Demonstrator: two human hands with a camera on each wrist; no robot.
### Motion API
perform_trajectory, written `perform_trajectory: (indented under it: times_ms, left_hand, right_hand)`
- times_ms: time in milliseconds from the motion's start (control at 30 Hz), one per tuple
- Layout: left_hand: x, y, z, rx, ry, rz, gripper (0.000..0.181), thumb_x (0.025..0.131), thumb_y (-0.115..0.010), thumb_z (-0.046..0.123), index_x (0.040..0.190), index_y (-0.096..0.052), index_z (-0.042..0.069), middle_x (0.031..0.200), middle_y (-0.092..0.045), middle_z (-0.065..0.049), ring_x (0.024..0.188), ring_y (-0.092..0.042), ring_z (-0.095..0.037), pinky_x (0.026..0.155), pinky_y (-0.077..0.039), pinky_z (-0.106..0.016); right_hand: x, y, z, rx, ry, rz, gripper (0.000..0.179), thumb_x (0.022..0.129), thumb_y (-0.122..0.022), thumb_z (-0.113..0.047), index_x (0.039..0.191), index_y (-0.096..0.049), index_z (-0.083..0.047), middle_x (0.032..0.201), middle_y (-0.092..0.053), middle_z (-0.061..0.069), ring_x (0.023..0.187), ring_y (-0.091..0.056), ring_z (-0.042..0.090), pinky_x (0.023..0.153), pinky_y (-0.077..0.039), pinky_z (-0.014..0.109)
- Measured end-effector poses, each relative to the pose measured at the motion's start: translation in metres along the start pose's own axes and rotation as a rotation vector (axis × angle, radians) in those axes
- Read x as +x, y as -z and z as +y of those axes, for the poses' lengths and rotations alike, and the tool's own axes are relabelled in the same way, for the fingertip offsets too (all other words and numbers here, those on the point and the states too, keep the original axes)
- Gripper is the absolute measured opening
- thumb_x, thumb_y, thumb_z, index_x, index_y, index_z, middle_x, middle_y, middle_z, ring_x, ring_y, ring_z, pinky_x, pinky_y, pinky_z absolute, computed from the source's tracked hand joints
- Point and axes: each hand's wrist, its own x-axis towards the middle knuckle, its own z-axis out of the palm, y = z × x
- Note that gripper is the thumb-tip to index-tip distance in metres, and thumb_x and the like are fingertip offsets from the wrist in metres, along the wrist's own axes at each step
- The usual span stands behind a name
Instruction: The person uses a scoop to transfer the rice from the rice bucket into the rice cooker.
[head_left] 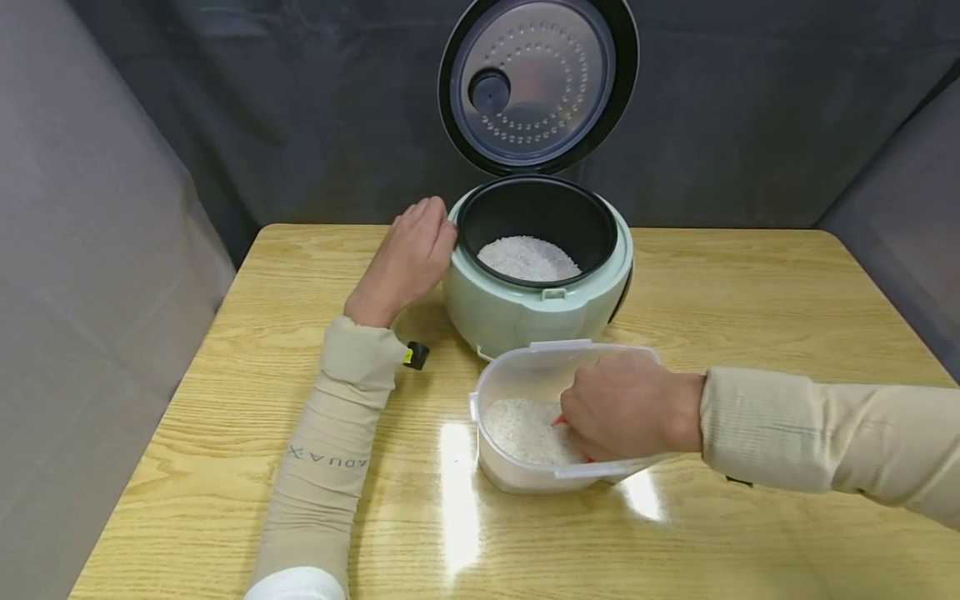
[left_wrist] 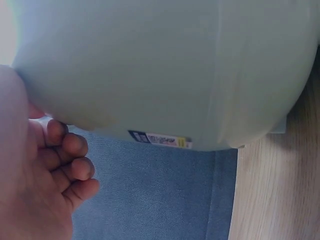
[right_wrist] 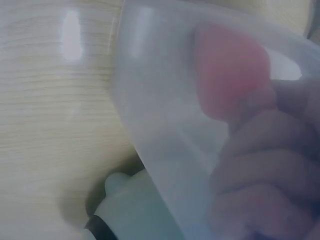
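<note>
A pale green rice cooker stands with its lid raised, and white rice lies in its dark inner pot. My left hand holds the cooker at its upper left side; in the left wrist view its curled fingers are against the green wall, the thumb mostly hidden. In front of the cooker is a translucent rice bin with rice inside. Reaching into it, my right hand grips a red scoop, seen blurred through the bin's wall in the right wrist view.
Both the cooker and the bin stand on a wood-grain table. Behind the table hangs a dark grey cloth, close to the raised lid. Lighter grey panels flank the table.
</note>
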Motion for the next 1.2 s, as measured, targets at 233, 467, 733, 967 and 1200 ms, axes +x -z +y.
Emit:
perform_trajectory:
  times_ms: [233,467,733,967,1200]
  left_hand:
    - [0.0009,-0.0007,-0.0003,-0.007,-0.006,0.007,0.026,0.105,-0.032,0.020,0.089,-0.047,0.005,0.083,-0.042,-0.011,0.081,-0.043,-0.030,0.080,-0.035,-0.037]
    - [0.0011,-0.0018,-0.0014,-0.010,-0.006,0.005,0.026,0.105,-0.033,0.020,0.090,-0.047,0.005,0.084,-0.043,-0.011,0.082,-0.043,-0.030,0.080,-0.036,-0.037]
    - [0.0006,-0.0008,-0.0003,-0.005,-0.004,0.006,0.027,0.106,-0.033,0.020,0.090,-0.048,0.004,0.084,-0.042,-0.011,0.082,-0.043,-0.030,0.080,-0.035,-0.037]
    - [0.0004,-0.0003,0.0000,-0.006,-0.001,-0.004,0.026,0.106,-0.033,0.021,0.091,-0.048,0.005,0.085,-0.043,-0.011,0.083,-0.043,-0.030,0.081,-0.035,-0.037]
    - [0.0011,-0.0004,-0.0013,-0.011,-0.006,-0.004,0.025,0.106,-0.033,0.020,0.092,-0.048,0.006,0.085,-0.043,-0.010,0.083,-0.044,-0.028,0.080,-0.035,-0.037]
  right_hand:
    - [-0.0017,0.0002,0.0010,0.044,0.015,0.024,0.047,0.089,-0.064,-0.025,0.054,-0.032,-0.026,0.054,-0.020,-0.013,0.052,-0.020,0.009,0.041,-0.016,0.028]
    - [-0.0003,0.0001,0.0013,0.126,0.020,0.039,0.047,0.088,-0.063,-0.025,0.054,-0.030,-0.027,0.056,-0.019,-0.013,0.053,-0.021,0.008,0.042,-0.015,0.027]
    - [0.0000,0.0012,0.0019,0.173,0.034,0.042,0.045,0.087,-0.062,-0.024,0.052,-0.033,-0.026,0.056,-0.019,-0.014,0.053,-0.021,0.007,0.043,-0.015,0.026]
    - [-0.0002,0.0019,0.0022,0.205,0.035,0.037,0.042,0.086,-0.062,-0.023,0.052,-0.038,-0.026,0.054,-0.022,-0.014,0.051,-0.024,0.006,0.043,-0.017,0.025]
    - [0.0002,0.0027,0.0028,0.216,0.030,0.017,0.041,0.087,-0.062,-0.023,0.052,-0.041,-0.026,0.054,-0.025,-0.013,0.050,-0.025,0.007,0.044,-0.018,0.025]
